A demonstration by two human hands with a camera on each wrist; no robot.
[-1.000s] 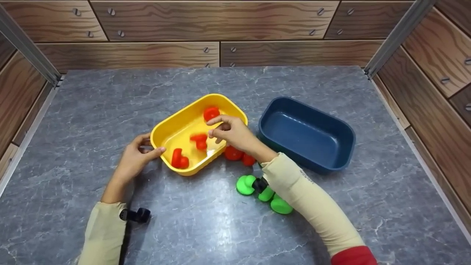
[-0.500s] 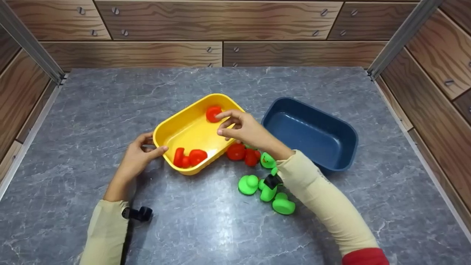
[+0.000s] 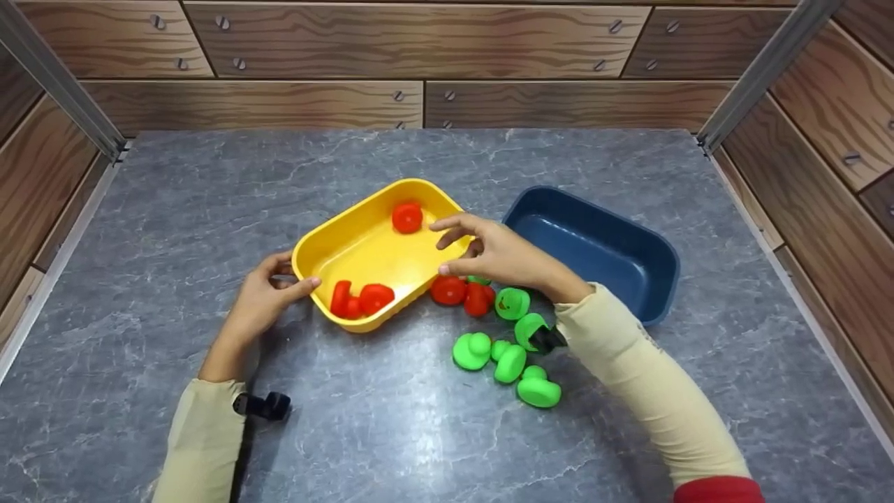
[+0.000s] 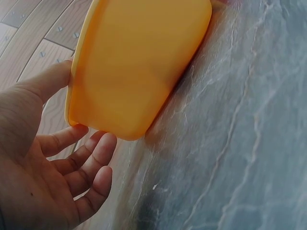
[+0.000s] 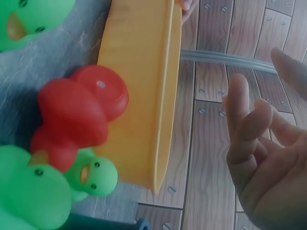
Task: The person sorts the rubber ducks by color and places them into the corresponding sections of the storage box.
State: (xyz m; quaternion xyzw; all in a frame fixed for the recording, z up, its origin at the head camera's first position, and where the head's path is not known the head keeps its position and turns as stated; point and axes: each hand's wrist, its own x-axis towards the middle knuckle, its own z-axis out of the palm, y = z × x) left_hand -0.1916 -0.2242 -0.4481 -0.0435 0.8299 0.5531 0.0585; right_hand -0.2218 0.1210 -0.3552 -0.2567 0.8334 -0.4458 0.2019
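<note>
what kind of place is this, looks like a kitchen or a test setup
Probably a staged tabletop booth, not a kitchen: a grey marble-look table, printed wood-grain wall panels with metal corner posts, and toy ducks.

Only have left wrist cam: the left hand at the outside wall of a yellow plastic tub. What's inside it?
Observer: Three red rubber ducks, one at the far end and two in the near corner by the left hand.
Operator: Right hand?
Observer: The right hand hovers at the right rim of the yellow plastic tub, fingers spread, holding nothing.
Operator: Anything outside the tub?
Observer: Two loose red ducks lie against its near wall, a cluster of green rubber ducks lies beside them, and the dark blue plastic tub is empty.
</note>
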